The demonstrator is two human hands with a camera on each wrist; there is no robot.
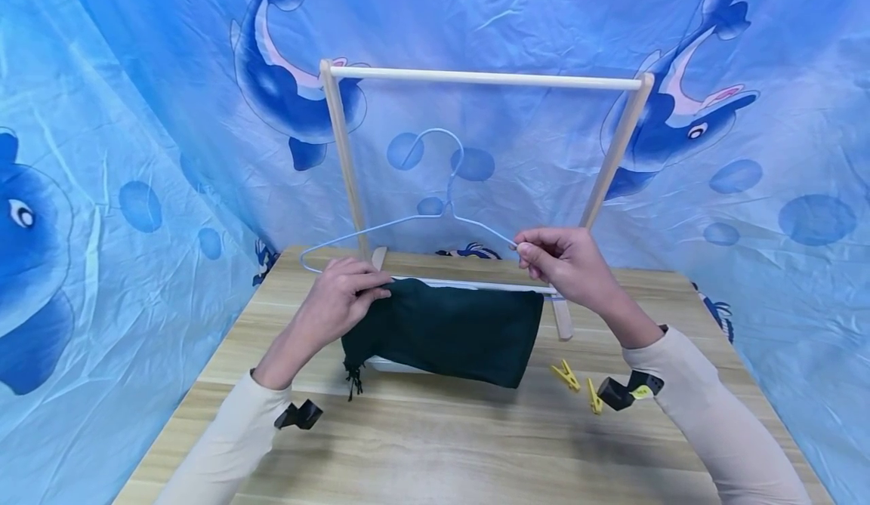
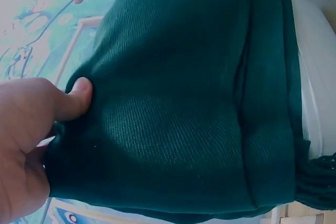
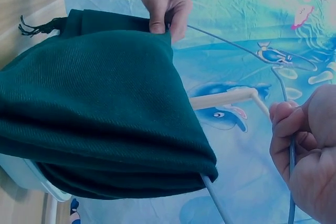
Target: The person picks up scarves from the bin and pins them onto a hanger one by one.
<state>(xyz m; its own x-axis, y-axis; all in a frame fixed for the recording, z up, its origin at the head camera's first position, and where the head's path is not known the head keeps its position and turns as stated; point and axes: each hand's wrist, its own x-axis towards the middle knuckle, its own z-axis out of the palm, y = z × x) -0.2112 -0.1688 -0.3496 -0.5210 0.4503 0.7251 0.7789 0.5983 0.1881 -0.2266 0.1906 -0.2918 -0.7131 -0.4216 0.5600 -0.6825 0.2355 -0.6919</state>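
A folded dark green scarf (image 1: 455,331) with a knotted fringe hangs over the lower bar of a light blue wire hanger (image 1: 447,207). My left hand (image 1: 347,294) pinches the scarf's upper left edge at the bar, thumb on the near side of the cloth (image 2: 173,93). On the other side, my right hand (image 1: 567,263) grips the hanger's sloping right arm between thumb and curled fingers. The hanger stands upright with its hook on top, and its bar pokes out of the scarf's right end in the right wrist view.
Behind the hanger stands a wooden rack with a white top rail (image 1: 485,77). Two yellow clothespins (image 1: 566,375) lie on the wooden table (image 1: 435,452) at the right. A white container (image 1: 394,367) shows partly beneath the scarf. Blue dolphin-print curtains surround the table.
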